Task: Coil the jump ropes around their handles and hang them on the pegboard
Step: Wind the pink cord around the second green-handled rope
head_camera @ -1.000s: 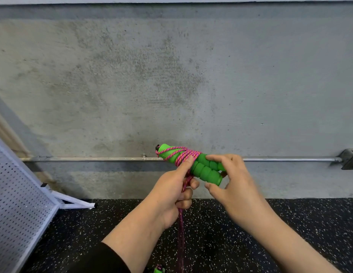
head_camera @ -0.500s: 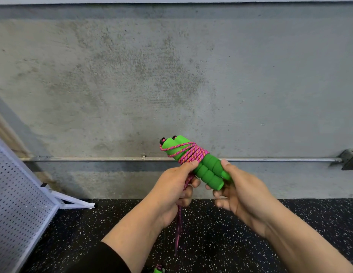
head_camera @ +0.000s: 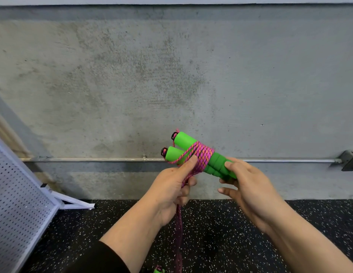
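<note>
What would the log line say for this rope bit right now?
step: coiling | left hand: grips pink rope | right hand: holds green handles | rope tail: hanging | pegboard: not yet used

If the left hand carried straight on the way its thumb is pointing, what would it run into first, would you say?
The left hand points its thumb up and right, already against the pink rope coiled round the green handles. It would press into those coils first; the concrete wall lies further behind.
</note>
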The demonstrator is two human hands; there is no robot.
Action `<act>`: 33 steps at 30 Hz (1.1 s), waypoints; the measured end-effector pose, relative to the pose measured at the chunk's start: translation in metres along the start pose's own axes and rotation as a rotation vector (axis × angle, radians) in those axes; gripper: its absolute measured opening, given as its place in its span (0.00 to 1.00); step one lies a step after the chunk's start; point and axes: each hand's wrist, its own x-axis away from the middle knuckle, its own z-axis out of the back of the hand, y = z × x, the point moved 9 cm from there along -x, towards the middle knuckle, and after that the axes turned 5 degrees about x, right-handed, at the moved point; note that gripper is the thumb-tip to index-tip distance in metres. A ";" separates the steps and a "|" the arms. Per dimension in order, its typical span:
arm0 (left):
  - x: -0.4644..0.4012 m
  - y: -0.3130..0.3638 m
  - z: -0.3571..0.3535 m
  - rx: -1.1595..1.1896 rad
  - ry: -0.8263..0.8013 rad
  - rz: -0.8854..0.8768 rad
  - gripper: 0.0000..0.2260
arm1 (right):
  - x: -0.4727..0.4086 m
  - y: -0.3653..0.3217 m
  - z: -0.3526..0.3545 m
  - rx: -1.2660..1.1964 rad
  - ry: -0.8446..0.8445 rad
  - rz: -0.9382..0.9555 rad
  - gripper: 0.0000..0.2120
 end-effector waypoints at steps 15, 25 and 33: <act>-0.001 0.007 0.001 0.111 0.025 -0.055 0.19 | 0.005 -0.014 -0.012 0.784 -0.065 0.256 0.34; 0.004 0.006 -0.005 0.028 -0.016 -0.075 0.14 | -0.001 -0.007 -0.007 0.612 -0.152 0.171 0.20; 0.000 0.003 0.003 -0.010 0.020 -0.075 0.10 | -0.001 -0.016 0.004 0.859 -0.018 0.273 0.24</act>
